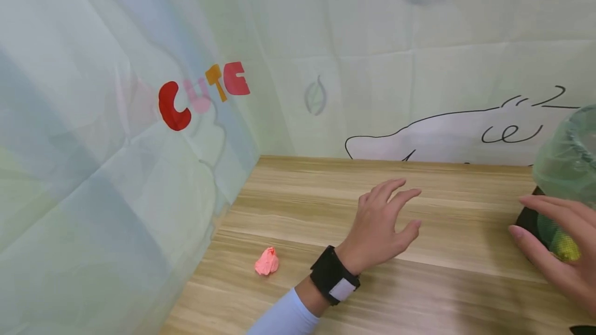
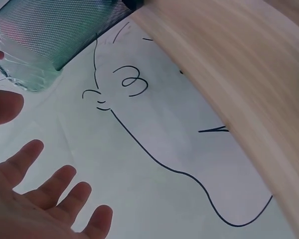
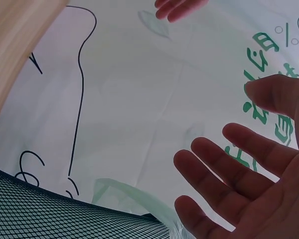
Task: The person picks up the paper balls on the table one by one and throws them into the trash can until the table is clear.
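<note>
My left hand (image 1: 379, 229) hovers over the wooden table with its fingers spread and nothing in them. Down and left of it, a small crumpled piece of pink paper (image 1: 267, 262) lies on the tabletop. At the right edge of the head view my right hand (image 1: 570, 255) has its fingers extended, holding nothing. Just behind that hand is a dark mesh bin (image 3: 65, 214) lined with a translucent green plastic bag (image 1: 561, 162). Something yellow-green (image 1: 564, 246) shows low in it, partly covered by the right hand.
The wood-grain table (image 1: 298, 195) meets a pale printed sheet (image 1: 419, 76) at the back. Another part of the sheet, with the colored letters "CUTE" (image 1: 174, 107), rises along the left side. A black strap (image 1: 334, 275) circles my left wrist.
</note>
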The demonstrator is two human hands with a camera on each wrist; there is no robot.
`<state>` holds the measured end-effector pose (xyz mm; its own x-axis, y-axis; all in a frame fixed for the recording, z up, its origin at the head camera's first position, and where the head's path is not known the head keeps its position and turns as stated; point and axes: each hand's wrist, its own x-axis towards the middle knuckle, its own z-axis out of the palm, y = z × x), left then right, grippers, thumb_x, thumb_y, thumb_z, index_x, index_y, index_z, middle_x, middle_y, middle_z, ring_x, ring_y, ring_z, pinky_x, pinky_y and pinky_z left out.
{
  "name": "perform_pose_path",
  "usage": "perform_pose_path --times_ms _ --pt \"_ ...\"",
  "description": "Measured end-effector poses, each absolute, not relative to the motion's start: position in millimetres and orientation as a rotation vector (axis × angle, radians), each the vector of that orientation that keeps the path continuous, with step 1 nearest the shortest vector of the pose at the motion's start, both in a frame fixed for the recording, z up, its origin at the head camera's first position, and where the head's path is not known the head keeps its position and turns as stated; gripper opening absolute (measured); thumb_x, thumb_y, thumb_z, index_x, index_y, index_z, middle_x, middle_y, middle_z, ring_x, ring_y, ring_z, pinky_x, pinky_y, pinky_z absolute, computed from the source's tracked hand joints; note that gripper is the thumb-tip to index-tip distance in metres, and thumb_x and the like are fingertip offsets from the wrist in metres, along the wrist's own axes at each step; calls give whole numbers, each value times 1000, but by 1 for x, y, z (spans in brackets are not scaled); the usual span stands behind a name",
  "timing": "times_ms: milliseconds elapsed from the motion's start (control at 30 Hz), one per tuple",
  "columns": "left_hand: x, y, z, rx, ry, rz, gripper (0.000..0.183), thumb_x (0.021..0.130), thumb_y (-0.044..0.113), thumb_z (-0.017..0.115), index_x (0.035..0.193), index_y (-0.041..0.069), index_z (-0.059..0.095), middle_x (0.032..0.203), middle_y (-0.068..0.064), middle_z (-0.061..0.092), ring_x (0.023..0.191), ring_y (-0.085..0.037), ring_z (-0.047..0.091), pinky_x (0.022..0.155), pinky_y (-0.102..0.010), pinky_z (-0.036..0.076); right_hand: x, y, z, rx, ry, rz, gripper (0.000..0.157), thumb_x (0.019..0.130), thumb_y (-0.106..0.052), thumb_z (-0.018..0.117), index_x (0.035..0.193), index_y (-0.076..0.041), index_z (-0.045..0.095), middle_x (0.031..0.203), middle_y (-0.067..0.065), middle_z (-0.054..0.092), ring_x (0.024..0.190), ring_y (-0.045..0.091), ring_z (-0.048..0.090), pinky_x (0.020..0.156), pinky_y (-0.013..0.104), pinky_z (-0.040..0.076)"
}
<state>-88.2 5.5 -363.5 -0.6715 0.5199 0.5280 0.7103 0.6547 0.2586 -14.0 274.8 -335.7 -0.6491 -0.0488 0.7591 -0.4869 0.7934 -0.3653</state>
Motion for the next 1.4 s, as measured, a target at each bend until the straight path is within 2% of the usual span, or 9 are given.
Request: perform_pose_path --times_ms 133,300,500,567,667,900,1033,1200,1400 --pt "-89 -1 -367 -958 -2471 -659 49 92 32 70 138 20 60 148 -4 47 139 -17 40 97 -40 40 -15 271 -336 397 -2189 710 63 97 -52 61 117 7 69 109 32 65 114 23 60 103 7 22" --pt "-89 -7 -370 -933 -2471 -655 49 92 31 71 138 19 60 148 -4 48 138 -17 41 97 -41 40 -17 267 -337 431 -2163 710 83 94 -71 47 115 6 70 106 32 66 114 5 57 101 6 23" --pt "-90 -15 -374 -881 -2482 -640 49 92 31 70 138 19 61 147 -4 49 137 -17 42 96 -40 41 -14 264 -336 521 -2195 701 77 97 -65 48 118 7 69 105 29 67 118 -7 53 100 5 25" --pt "-90 -20 -375 -868 -2491 -643 49 92 31 70 139 19 60 147 -4 49 137 -18 42 95 -41 40 -15 263 -338 544 -2188 708 74 97 -63 50 119 6 70 104 27 68 116 -23 36 99 5 27" --pt "-90 -26 -376 -842 -2513 -652 50 93 32 69 140 19 60 148 -5 48 138 -18 41 96 -41 40 -16 261 -341 551 -2191 705 69 97 -60 53 120 2 71 105 23 69 113 -18 43 99 6 27" --pt "-86 -40 -384 -765 -2580 -704 49 93 31 68 139 19 61 149 -4 48 139 -20 41 100 -50 39 -14 254 -345 558 -2228 665 50 92 -41 70 123 -2 71 111 17 70 88 34 65 95 4 27" --pt "-83 -49 -390 -705 -2623 -734 49 93 31 68 140 19 60 149 -5 48 139 -22 41 102 -52 37 -13 249 -346 546 -2265 659 48 80 -25 81 123 -5 71 113 13 71 87 37 66 90 11 32" --pt "-79 -59 -397 -657 -2640 -735 49 92 30 69 139 18 61 148 -7 50 138 -24 42 98 -51 38 -11 243 -347 509 -2322 644 51 75 -23 86 122 -10 72 117 10 70 87 36 66 76 36 42" --pt "-77 -72 -403 -583 -2691 -735 51 92 31 69 140 19 60 149 -8 48 138 -25 42 97 -50 36 -9 239 -352 535 -2350 605 51 75 -24 84 122 -10 71 118 8 69 83 34 65 74 40 42"
